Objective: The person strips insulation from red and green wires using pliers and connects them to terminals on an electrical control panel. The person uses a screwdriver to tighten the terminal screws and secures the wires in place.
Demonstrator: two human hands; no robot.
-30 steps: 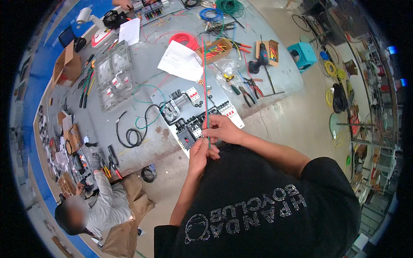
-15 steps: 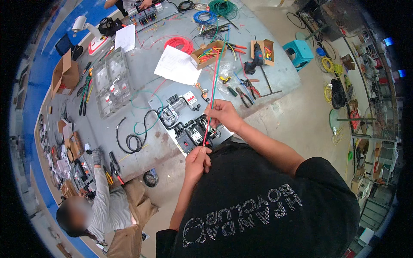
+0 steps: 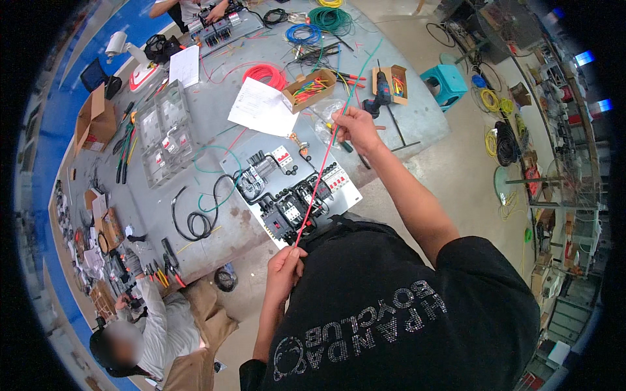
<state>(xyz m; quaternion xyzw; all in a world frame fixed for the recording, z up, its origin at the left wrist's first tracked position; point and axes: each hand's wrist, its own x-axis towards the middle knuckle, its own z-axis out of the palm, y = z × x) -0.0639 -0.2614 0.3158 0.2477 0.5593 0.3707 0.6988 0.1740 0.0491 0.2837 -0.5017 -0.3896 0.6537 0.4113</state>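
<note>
My left hand is closed in a pinch on the lower end of a thin red wire. The red wire runs slanting up and taut to my right hand, whose fingers pinch it at the far end. Beyond the right hand a thin green wire sticks out over the table; how the two meet is hidden in the fingers. Under the red wire lies a white mounting plate with a black contactor, breakers with red switches and a red-and-white breaker.
On the grey table are printed sheets, a box of coloured sleeves, a cordless drill, wire coils and a clear compartment case. A person works at lower left, another at the far end. A turquoise stool stands right.
My right hand has moved up and right along the wires, away from the left hand, which has dropped slightly lower left. More red wire now spans between them, and breakers under the right hand are uncovered.
</note>
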